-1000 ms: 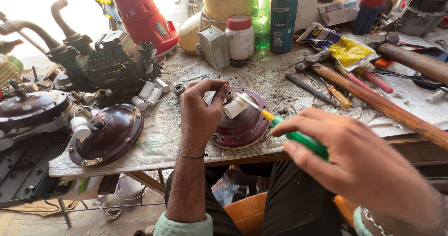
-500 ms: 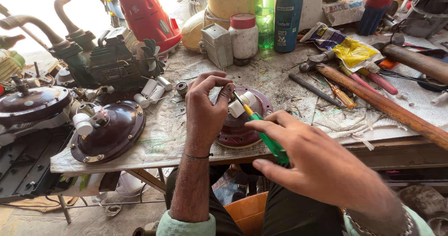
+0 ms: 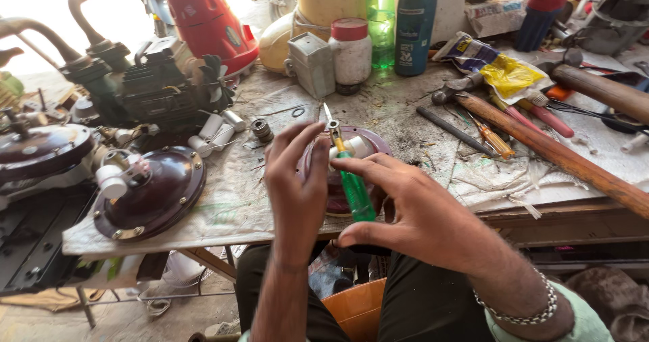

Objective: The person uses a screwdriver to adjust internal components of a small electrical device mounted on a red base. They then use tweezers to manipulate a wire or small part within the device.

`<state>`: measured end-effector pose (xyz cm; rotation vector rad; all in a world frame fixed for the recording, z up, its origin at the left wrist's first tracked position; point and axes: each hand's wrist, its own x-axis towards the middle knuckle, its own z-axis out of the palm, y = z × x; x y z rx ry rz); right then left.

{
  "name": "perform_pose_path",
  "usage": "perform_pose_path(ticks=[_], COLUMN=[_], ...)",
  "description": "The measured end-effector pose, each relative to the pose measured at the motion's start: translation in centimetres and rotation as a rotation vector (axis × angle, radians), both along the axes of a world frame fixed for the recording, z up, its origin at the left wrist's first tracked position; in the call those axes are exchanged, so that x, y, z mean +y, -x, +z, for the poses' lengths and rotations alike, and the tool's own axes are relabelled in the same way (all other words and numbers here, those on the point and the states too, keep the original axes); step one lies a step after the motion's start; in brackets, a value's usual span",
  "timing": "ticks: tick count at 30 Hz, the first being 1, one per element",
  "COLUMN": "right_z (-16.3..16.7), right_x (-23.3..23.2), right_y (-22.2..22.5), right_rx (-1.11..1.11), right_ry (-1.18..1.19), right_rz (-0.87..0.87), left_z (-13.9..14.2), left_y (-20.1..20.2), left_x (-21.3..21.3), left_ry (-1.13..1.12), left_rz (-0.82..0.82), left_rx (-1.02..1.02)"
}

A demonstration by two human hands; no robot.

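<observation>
In the head view, the right hand point(image 3: 433, 213) is gripping a green-handled screwdriver point(image 3: 353, 183), fingers closed around the handle, and is holding it upright with its metal tip pointing to the far side of the bench. The left hand point(image 3: 297, 186) is standing just to the left of the screwdriver, fingers raised and curled loosely toward a small white part point(image 3: 355, 147) at the shaft; whether it is actually pinching that part I cannot tell, since the fingers are hiding the contact. Both hands are hovering over a round maroon cover point(image 3: 368, 146) that is lying on the workbench point(image 3: 405, 105), near its front edge and partly hidden behind the hands.

To the left, a second maroon dome point(image 3: 152, 193) with a white fitting is resting at the near left corner of the bench. Beyond it a dark engine block point(image 3: 155, 88) is sitting. On the far side, a white jar with a red lid point(image 3: 350, 51) and a green bottle point(image 3: 380, 24) are standing side by side. To the right, a long wooden handle point(image 3: 554, 153) is lying slantwise across the bench.
</observation>
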<state>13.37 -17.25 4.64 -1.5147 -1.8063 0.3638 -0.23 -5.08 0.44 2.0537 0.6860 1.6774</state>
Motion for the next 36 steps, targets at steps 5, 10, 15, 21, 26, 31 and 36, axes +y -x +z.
perform_pose_path(ticks=[5, 10, 15, 21, 26, 31, 36], right_z=[-0.1, -0.8, 0.2, 2.1, 2.5, 2.1, 0.5], right_x=[0.0, -1.1, -2.1, -3.5, -4.1, -4.8, -5.5], right_y=[-0.1, -3.1, -7.8, -10.7, -10.6, -11.9, -13.4], right_rx=[0.094, -0.080, -0.215, -0.182, -0.179, -0.212, -0.191], right_ry=[0.141, -0.030, 0.094, 0.240, 0.419, 0.276, 0.141], right_rz=[-0.006, 0.083, -0.187, -0.472, -0.660, -0.627, -0.627], left_z=[-1.0, -0.8, -1.0, -1.9, -2.3, -2.4, -2.5], left_y=[1.3, 1.5, 1.1, 0.8, 0.7, 0.0, 0.2], left_x=[-3.8, -5.8, -6.0, -6.4, -6.7, -7.0, -7.1], left_ry=[0.117, 0.062, 0.091, -0.025, -0.123, -0.106, -0.111], left_rz=[-0.178, -0.171, -0.127, -0.035, 0.050, 0.044, 0.098], left_rx=[-0.056, 0.016, -0.075, -0.088, -0.064, -0.103, -0.087])
